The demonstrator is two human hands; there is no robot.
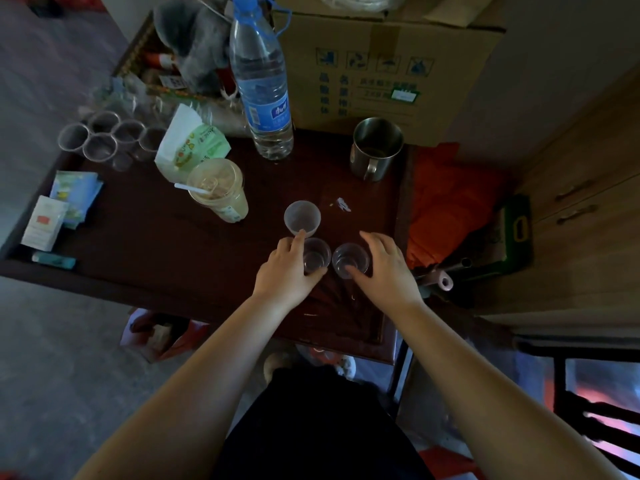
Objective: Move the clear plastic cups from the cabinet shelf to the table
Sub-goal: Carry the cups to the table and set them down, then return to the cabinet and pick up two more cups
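Three clear plastic cups stand close together on the dark wooden table (pixel 173 233). My left hand (pixel 289 268) is wrapped around the left cup (pixel 317 254), thumb and fingers touching its wall. My right hand (pixel 384 265) holds the right cup (pixel 349 259), which rests on the table. A third, frosted cup (pixel 302 217) stands just behind the left one, with my left index fingertip against its rim. Several more clear cups (pixel 104 138) are grouped at the table's far left corner.
A lidded drink cup with a straw (pixel 218 190), a tissue pack (pixel 192 143), a large water bottle (pixel 261 81), a metal mug (pixel 375 148) and a cardboard box (pixel 381 64) crowd the back. Small packets (pixel 59 209) lie left. Orange cloth (pixel 446 199) and wooden drawers (pixel 581 202) are right.
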